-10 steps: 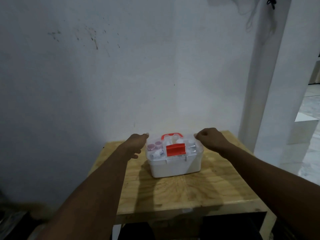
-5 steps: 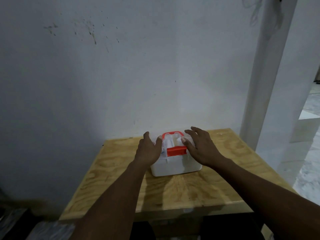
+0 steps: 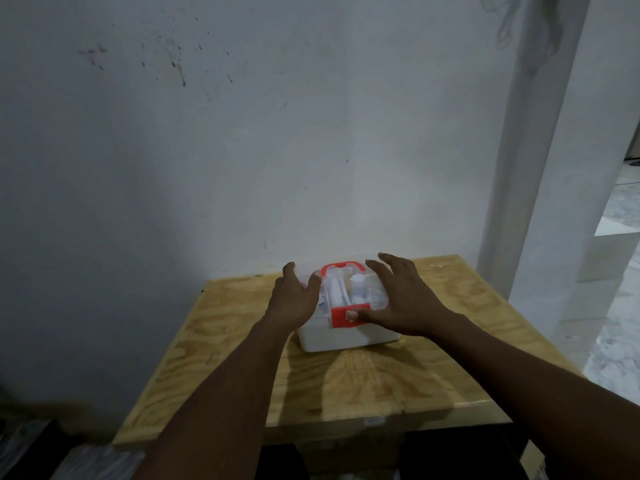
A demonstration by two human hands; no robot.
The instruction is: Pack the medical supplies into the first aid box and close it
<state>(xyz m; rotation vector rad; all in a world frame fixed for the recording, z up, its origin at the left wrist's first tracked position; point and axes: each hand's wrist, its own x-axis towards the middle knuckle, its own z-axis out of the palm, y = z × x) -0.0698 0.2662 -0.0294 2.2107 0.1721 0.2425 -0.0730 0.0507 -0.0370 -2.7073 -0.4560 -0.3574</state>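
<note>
A white first aid box (image 3: 341, 336) with a clear lid (image 3: 349, 289) stands near the far middle of the wooden table (image 3: 346, 386). Its red handle (image 3: 341, 267) lies at the back and its red latch (image 3: 341, 316) sits on the front. White supplies show through the lid. My left hand (image 3: 294, 299) rests flat on the lid's left side, fingers apart. My right hand (image 3: 401, 299) lies spread over the lid's right side, its thumb on the red latch.
The table stands against a stained white wall (image 3: 242, 150). A white pillar (image 3: 540, 168) rises at the right, with tiled floor (image 3: 620, 323) beyond it. Dark clutter (image 3: 27, 452) lies low at the left, under the table's near edge.
Both hands have moved from the box's outer ends onto the top of the lid. My right thumb has come down onto the red latch.
</note>
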